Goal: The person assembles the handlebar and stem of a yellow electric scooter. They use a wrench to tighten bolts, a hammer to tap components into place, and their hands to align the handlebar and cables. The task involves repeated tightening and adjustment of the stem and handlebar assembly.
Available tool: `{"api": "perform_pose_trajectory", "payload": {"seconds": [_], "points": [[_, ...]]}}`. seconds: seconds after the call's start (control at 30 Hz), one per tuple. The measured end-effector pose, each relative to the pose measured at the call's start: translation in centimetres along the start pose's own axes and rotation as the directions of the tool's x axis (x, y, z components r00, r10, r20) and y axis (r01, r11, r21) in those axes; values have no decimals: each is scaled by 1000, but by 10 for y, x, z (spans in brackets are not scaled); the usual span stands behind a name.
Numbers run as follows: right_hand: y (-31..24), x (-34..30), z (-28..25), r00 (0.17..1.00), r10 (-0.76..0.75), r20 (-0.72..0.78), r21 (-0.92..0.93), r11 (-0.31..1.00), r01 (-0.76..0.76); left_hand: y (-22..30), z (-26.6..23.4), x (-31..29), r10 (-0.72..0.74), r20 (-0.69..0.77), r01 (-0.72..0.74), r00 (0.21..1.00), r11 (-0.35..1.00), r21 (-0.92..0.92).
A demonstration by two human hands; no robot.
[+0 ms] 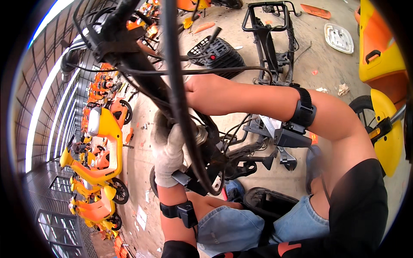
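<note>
The gloved left hand [168, 150] is clamped round the scooter's steering column [202, 142], steadying it above the person's lap. The bare right hand [198, 89] reaches behind the black cables [176, 86], probably to get at a fastening (its fingers are hidden, so I cannot tell their grip). On the floor [318, 56]: one stripped frame [273, 38], one black basket [219, 53].

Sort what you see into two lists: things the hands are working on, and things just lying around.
In hand:
gloved left hand on the black scooter frame
right hand among the black cables

Lying about:
black basket
bare frame
white panel
yellow scooters
</note>
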State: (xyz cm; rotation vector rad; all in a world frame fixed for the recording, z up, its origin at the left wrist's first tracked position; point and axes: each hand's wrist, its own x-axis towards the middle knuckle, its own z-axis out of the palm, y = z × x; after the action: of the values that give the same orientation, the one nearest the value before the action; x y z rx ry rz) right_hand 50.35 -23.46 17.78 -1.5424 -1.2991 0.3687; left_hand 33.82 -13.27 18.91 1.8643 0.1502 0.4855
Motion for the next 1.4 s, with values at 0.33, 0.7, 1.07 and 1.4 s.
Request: {"api": "perform_pose_trajectory", "payload": {"seconds": [0.33, 0.7, 1.07, 1.4], "points": [[-1, 5, 5, 999, 34, -10, 31, 999, -34, -17, -16, 0, -60, -172, 40, 983, 992, -118], [8, 10, 15, 959, -262, -109, -130, 960, 248, 50, -90, 65, 25, -292, -179, 956, 837, -517], [-6, 5, 8, 995, -59, -77, 9, 998, 60, 129, -144, 149, 16, -154, -97, 988, 839, -535], [-1, 8, 23, 995, 75, -62, 143, 988, -65, 127, -140, 185, 14, -406, -325, 914, 626, -709]]}}
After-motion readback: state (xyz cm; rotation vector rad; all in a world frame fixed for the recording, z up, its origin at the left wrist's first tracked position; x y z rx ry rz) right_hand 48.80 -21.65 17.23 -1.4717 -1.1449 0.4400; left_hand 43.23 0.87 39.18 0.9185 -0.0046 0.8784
